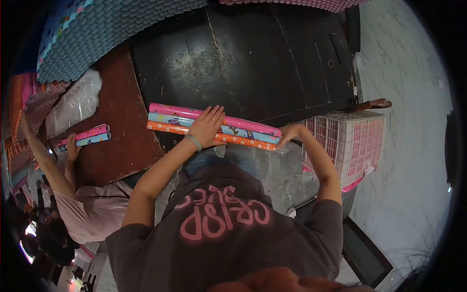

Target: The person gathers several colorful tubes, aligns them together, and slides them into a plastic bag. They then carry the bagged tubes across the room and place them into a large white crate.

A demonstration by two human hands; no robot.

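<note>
Printed wrapping paper rolls [248, 132] in pink, light blue and orange lie side by side across the near edge of the black table, in front of my body. My left hand [207, 127] rests flat over the middle of these rolls, fingers stretched towards the pink one; a ring and a pale bangle show on it. At the rolls' right ends, my right hand [290, 133] curls around them, its fingertips partly hidden. The left ends of the rolls stick out past the table's seam with a brown board.
Black table [262, 58] ahead; brown board [119, 102] at left. Stacked blue rolls [97, 39] and pink rolls [296, 4] stand at the back. A co-worker's hand [73, 147] holds smaller rolls [95, 136] beside a clear plastic bag [78, 104]. White crate [348, 143] stands right.
</note>
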